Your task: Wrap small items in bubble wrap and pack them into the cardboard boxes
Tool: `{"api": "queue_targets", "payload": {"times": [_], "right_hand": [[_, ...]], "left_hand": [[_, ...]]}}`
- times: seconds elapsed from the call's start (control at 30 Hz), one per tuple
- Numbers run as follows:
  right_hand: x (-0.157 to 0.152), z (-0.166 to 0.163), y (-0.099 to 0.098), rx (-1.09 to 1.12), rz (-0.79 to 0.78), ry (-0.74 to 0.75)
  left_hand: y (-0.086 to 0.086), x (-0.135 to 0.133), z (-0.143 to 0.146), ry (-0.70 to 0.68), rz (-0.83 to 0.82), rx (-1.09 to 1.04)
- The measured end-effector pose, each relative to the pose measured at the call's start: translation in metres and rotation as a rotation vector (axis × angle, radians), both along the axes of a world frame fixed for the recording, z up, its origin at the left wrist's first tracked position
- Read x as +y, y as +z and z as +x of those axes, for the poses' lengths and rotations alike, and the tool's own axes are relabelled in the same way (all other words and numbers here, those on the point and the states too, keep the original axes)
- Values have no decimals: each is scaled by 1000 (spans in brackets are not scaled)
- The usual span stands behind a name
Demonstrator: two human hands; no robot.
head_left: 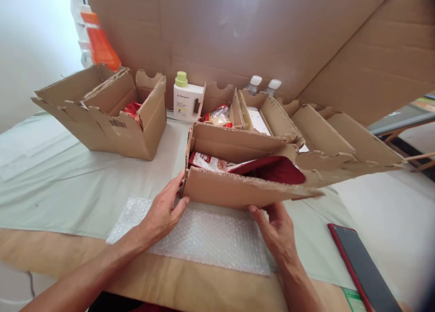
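An open cardboard box (234, 189) is between my hands, above the back part of a sheet of bubble wrap (217, 241). My left hand (166, 210) grips its left front corner, the thumb on the front wall and the fingers round the side. My right hand (277, 230) holds the lower front edge, thumb in front and fingers partly hidden underneath. In the box lie a red and white printed packet (210, 162) and a dark red item (278, 169), perhaps a pouch. Whether the box touches the bubble wrap I cannot tell.
Behind it stand several open cardboard bins (278, 117), a white bottle with a green cap (186, 99) and clear bottles (254, 83). A divided carton (132, 135) is at left, an orange bottle (100, 44) behind it. A phone (360, 262) lies at right.
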State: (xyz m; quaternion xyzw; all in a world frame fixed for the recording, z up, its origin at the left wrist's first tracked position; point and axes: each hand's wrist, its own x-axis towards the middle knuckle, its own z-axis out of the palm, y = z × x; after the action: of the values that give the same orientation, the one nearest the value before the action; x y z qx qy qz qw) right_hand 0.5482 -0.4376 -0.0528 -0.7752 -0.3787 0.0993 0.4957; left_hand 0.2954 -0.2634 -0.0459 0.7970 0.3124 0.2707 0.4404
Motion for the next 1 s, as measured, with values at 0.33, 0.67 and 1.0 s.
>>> {"api": "queue_targets", "payload": {"times": [0.33,0.67,1.0], "right_hand": [[-3,-5,6,8,-79,-53],[-9,-105,26,-512,-73,481],[-81,-32,-1,-607,-329,253]], "left_hand": [[8,8,-4,23,84,142],[24,-52,-50,-219,510,273],[-4,-20,-66,-232,296,132]]}}
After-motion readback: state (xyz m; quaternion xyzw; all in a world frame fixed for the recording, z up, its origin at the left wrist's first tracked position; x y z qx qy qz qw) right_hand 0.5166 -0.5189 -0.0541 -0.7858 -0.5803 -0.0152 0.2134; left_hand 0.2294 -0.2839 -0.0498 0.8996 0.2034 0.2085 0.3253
